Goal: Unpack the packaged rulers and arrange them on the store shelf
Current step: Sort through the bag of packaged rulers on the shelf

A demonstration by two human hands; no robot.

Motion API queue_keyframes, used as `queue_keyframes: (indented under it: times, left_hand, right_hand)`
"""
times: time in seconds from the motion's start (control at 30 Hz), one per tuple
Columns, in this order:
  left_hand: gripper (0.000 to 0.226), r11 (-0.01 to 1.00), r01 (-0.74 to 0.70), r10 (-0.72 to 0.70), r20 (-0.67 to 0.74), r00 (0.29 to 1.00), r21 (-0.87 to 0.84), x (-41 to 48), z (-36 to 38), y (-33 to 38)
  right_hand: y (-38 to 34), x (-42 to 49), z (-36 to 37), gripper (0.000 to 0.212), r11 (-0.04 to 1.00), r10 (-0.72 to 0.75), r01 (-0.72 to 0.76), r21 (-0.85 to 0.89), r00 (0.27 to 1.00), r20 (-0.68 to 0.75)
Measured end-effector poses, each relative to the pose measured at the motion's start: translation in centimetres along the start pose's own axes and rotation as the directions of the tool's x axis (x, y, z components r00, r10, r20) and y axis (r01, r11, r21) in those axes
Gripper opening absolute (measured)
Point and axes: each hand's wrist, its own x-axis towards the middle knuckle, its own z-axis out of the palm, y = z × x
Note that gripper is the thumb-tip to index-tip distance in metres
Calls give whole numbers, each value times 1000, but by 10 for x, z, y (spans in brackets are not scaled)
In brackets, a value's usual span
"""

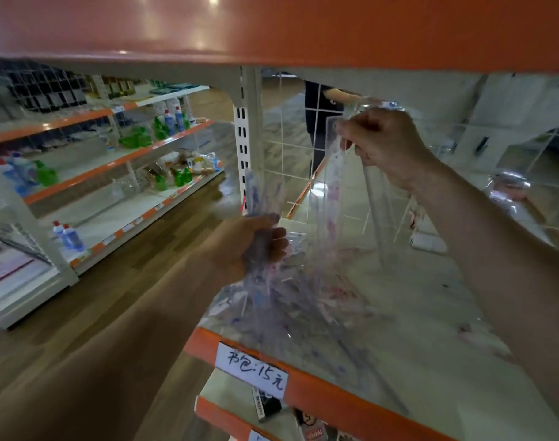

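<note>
My left hand [256, 241] grips a bundle of clear plastic rulers [300, 300] with blue and pink print, blurred, held over the front of the white shelf [431, 319] with an orange edge. My right hand [386, 148] is raised higher and pinches the top of a single clear ruler [332, 198] in its transparent sleeve, which hangs down toward the bundle. More clear packaging [507, 189] sits further right on the shelf.
An orange shelf board [272, 27] hangs close overhead. A wire grid [291, 148] backs the shelf. A white price label [252, 367] sticks to the shelf edge. Across the wooden aisle floor [112, 281] stand shelves with bottles [163, 125]. A person [319, 109] stands behind the grid.
</note>
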Motion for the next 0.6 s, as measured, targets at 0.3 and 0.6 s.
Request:
queue_keyframes:
  times: [0.3,0.6]
  left_hand:
    - [21,1000,10,-8,194,981,-6,7,77,-35]
    - [27,992,115,-128,417,900,57,8,120,-39]
  right_hand:
    - [17,-42,2,31,970,223,-195,147,953,-207]
    - [42,-66,-20,37,962,272,-236,134,838,-474]
